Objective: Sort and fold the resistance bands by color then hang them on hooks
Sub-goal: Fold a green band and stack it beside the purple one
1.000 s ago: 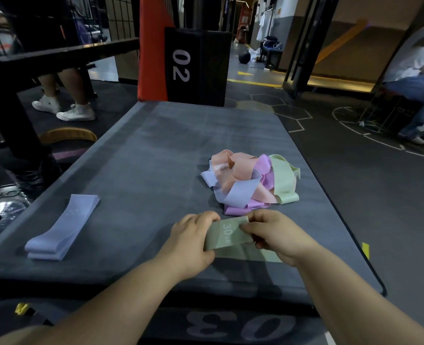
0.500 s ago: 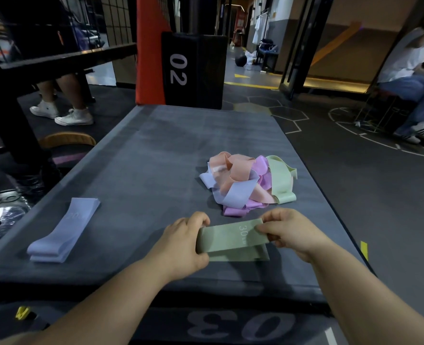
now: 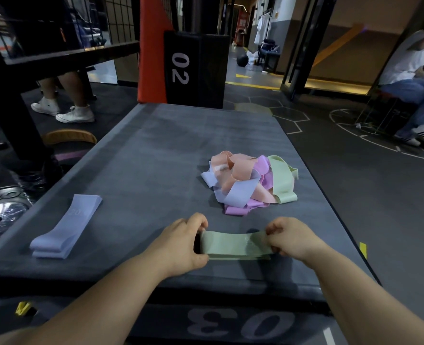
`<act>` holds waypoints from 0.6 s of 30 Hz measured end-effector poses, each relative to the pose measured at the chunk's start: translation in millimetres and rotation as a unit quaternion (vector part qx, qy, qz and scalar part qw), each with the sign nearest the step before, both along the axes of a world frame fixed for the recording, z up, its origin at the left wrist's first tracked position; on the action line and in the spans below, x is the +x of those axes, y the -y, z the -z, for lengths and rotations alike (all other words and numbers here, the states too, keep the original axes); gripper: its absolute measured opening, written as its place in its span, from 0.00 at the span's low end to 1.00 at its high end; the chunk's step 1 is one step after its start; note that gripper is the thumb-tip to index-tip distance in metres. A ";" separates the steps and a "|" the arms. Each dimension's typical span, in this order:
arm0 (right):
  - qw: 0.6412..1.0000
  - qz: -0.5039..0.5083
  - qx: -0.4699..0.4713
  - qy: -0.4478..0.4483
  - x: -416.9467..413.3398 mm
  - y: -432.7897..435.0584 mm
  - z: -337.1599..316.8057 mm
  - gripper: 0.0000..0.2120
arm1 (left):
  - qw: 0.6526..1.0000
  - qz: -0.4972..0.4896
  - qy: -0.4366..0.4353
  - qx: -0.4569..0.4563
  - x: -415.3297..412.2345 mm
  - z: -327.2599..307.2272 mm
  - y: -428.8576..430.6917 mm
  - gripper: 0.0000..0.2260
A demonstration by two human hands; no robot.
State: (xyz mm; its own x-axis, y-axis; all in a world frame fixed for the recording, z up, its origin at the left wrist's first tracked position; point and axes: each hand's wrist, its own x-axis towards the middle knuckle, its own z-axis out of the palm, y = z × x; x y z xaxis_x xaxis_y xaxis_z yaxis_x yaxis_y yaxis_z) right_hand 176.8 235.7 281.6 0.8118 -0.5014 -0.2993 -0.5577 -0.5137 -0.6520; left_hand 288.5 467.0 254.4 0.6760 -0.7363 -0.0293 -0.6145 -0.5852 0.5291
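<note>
Pinch of left hand and right hand on one green band (one lavender stack).

Two hands, one green band, one lavender stack, one tangled pile

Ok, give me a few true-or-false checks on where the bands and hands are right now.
1. The left hand and right hand each grip one end of the green band. True.
2. The folded lavender band sits in the loose pile. False: it lies apart, near the platform's left edge.
3. The loose pile includes another green band. True.
4. The held green band hangs from a hook. False: it rests on the platform; no hook shows.
</note>
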 end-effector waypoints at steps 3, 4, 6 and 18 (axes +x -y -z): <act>0.998 -0.021 -0.061 -0.026 0.7 1.6 2.5 0.05 | 1.000 0.004 0.004 0.005 1.2 -1.6 -0.4 0.22; 0.996 -0.027 -0.075 -0.034 0.9 1.6 2.9 0.05 | 1.000 0.008 0.009 0.008 1.4 -2.6 -0.3 0.21; 0.994 -0.037 -0.098 -0.041 1.3 0.6 3.8 0.05 | 0.999 0.020 0.022 0.015 1.4 -4.6 -1.1 0.19; 0.984 -0.029 -0.168 -0.048 0.0 -5.6 4.4 0.10 | 0.999 -0.021 0.012 -0.025 4.9 0.2 5.4 0.03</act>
State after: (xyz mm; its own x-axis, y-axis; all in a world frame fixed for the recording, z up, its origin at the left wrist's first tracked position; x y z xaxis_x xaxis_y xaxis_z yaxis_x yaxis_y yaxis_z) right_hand 176.8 241.3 277.2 0.8176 -0.5394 -0.2015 -0.5723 -0.7232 -0.3865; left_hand 293.4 461.6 254.2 0.7066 -0.7072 0.0238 -0.6029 -0.5841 0.5435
